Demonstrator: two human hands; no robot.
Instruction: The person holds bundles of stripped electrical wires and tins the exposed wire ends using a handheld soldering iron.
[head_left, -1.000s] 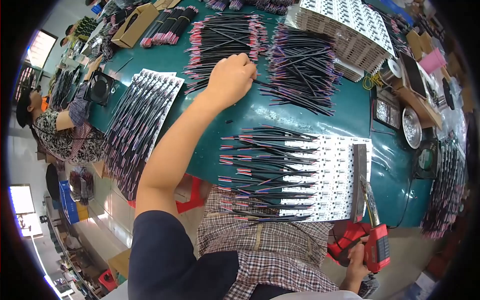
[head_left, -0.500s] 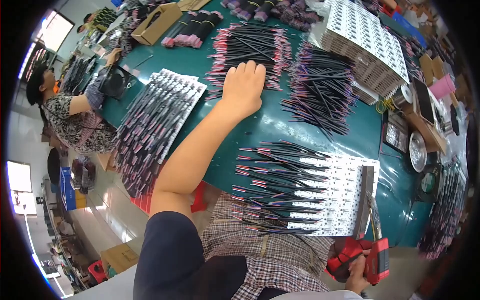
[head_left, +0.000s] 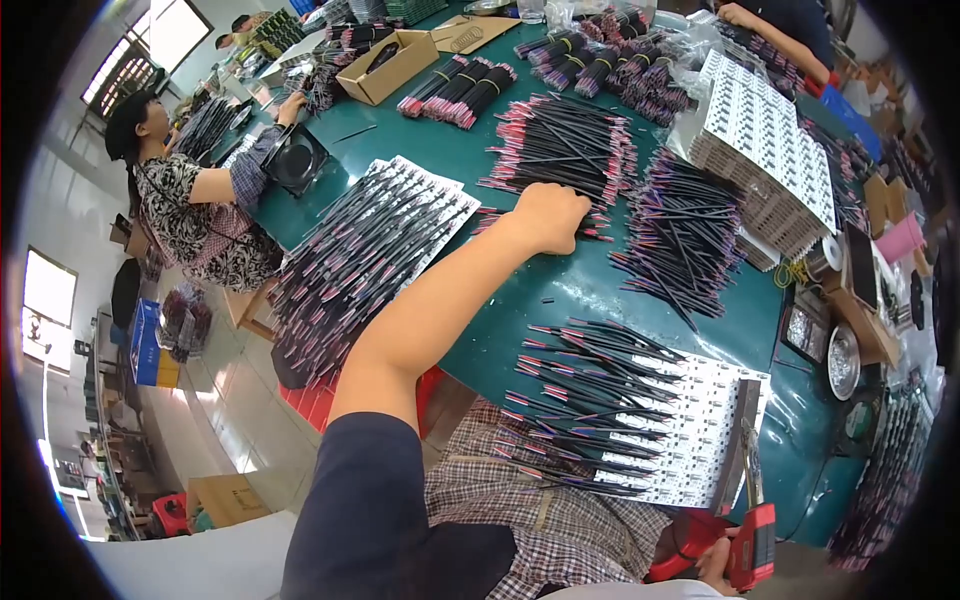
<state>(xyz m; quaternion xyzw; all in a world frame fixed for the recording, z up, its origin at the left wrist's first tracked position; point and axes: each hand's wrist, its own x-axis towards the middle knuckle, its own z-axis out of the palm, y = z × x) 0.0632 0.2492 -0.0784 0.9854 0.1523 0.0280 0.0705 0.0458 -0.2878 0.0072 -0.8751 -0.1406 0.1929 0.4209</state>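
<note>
My left hand (head_left: 550,218), fingers curled down, is at the lower edge of a pile of black wires with red ends (head_left: 565,150); what its fingertips grip is hidden. Low on the right, my right hand (head_left: 714,562) is closed around a red-handled tool (head_left: 752,548). The tool's metal end lies beside a dark bar (head_left: 738,445) across a white board sheet (head_left: 700,420). Black wires (head_left: 590,400) extend leftward from this sheet. A second loose wire pile (head_left: 690,225) with purplish ends lies right of my left hand.
Left of my forearm are wired boards (head_left: 370,250). A cardboard box (head_left: 390,70) and banded bundles (head_left: 460,90) stand at the back, stacked boards (head_left: 765,150) at the right, near a metal dish (head_left: 843,362). A co-worker (head_left: 190,190) is at the left; another person's arm (head_left: 775,38) shows behind.
The view has shifted, so the table's contents appear lower and further right. My left hand has turned, its fingers now curled down at the pile's lower edge. My right hand keeps hold of the tool.
</note>
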